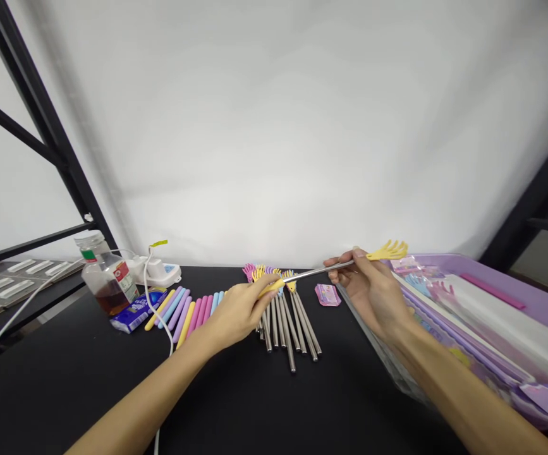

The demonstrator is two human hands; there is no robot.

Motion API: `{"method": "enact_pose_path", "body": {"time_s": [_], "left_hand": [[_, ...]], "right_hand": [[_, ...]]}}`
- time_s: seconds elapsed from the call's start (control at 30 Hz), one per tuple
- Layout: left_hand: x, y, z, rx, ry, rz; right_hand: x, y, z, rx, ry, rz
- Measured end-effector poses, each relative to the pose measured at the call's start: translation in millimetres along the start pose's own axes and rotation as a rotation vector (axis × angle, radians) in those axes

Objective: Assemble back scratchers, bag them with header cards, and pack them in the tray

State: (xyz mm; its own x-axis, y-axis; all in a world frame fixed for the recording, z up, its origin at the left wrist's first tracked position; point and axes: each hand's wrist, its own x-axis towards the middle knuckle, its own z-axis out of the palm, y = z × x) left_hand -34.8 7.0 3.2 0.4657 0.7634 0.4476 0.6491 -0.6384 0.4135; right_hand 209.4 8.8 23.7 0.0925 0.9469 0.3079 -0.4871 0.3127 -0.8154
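Observation:
A yellow back scratcher (pixel 318 271) with a metal rod is stretched between my two hands. My left hand (pixel 240 309) is closed around its yellow handle. Near the claw-shaped yellow head, my right hand (pixel 373 284) pinches the rod between thumb and fingers. A clear plastic sleeve (pixel 382 351) runs down below my right hand; whether the fingers touch it I cannot tell. Beneath the rod lie several metal back scratcher rods (pixel 297 322) with pink, yellow, purple and blue claw heads, partly hidden by my left hand. Several coloured handles (pixel 198 313) lie in a row to the left.
On the right stands a purple bin (pixel 473 265) with plastic packaging and back scratcher heads inside. A small pink packet (pixel 327 294) lies on the black table (pixel 330 404). At left are a bottle of brown liquid (pixel 107 278), a blue tissue pack (pixel 136 311), a power strip (pixel 162 273) and a white cable (pixel 146 278).

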Motion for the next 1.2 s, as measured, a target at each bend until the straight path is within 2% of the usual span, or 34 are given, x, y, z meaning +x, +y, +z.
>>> {"method": "enact_pose_path", "body": {"time_s": [0.13, 0.23, 0.43, 0.5, 0.57, 0.63, 0.73, 0.8, 0.9, 1.0, 1.1, 1.2], "left_hand": [[-1, -5, -0.2, -0.035, 0.013, 0.089], [0, -1, -1.8, -0.075, -0.001, 0.101], [5, 19, -6.7, -0.311, -0.133, -0.02], [7, 19, -7.8, -0.421, -0.212, -0.081], [8, 13, -9.5, -0.436, -0.251, -0.1], [9, 4, -12.3, -0.314, -0.19, -0.052], [11, -12, -17.0, -0.064, -0.009, 0.044], [10, -22, -18.8, 0.025, 0.066, 0.088], [9, -30, -19.1, 0.089, 0.112, 0.177], [8, -31, -18.3, 0.199, 0.136, 0.285], [7, -27, -17.4, 0.293, 0.142, 0.345], [9, -24, -15.1, 0.26, 0.101, 0.322]], "right_hand": [[1, 0, -5, 0.016, -0.049, 0.033], [0, 0, -4, 0.004, -0.123, 0.028], [-9, 11, 8, -0.02, -0.262, 0.04], [-12, 15, 13, -0.016, -0.284, 0.042], [-12, 17, 14, -0.021, -0.303, 0.088], [-7, 15, 9, -0.032, -0.277, 0.169], [5, 6, -7, -0.074, -0.108, 0.196], [11, -3, -19, -0.205, -0.072, 0.153], [12, -19, -28, -0.58, -0.276, 0.072], [7, -30, -26, -0.894, -0.434, -0.081], [3, -32, -23, -1.013, -0.486, -0.155], [3, -32, -23, -1.069, -0.538, -0.178]]}}
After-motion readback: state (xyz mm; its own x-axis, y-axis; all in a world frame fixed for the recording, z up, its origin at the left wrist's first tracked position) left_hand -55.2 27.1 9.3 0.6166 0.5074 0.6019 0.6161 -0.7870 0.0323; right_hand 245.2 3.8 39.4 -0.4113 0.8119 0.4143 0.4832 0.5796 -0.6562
